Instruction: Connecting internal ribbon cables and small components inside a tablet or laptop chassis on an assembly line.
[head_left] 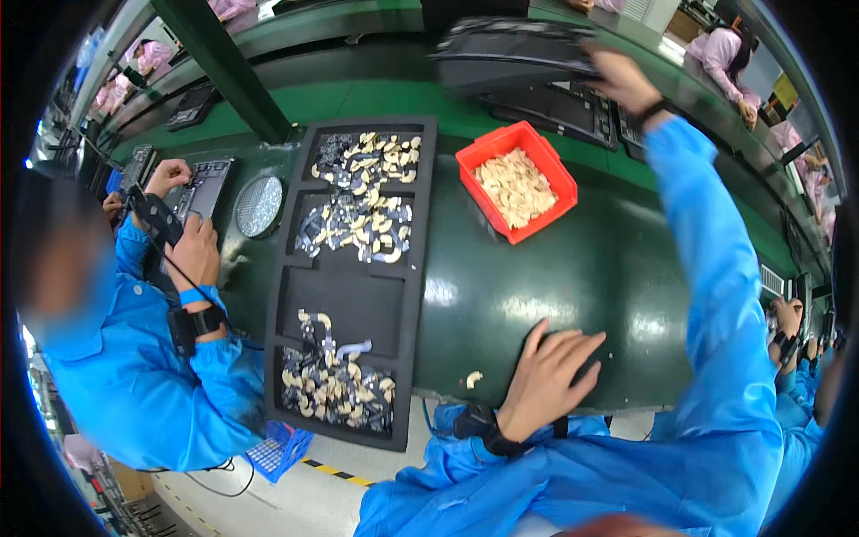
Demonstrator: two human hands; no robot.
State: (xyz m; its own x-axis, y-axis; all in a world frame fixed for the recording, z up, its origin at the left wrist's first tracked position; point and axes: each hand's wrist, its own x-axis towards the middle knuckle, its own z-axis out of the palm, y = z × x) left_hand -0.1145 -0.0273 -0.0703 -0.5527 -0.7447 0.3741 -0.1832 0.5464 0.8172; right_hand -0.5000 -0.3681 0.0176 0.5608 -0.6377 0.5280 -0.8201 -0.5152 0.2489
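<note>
At left, a co-worker in blue [125,358] works with both hands at a flat, dark opened device [204,188], beside a long black tray [344,291] whose compartments hold heaps of small, curved cream-and-dark parts [358,228]. On the glossy green worktop [617,286], one small, curved cream piece [474,379] lies well apart from an open red plastic bin [548,217] of cream-coloured pieces. Nearby, the person's left hand [548,376] is palm down, fingers spread. Across the worktop's far side, a long, flat, dark panel [510,67], blurred and mottled grey along its top, is gripped at its right end by the closed fingers of the right hand [622,82], partly hiding a black device [577,115].
</note>
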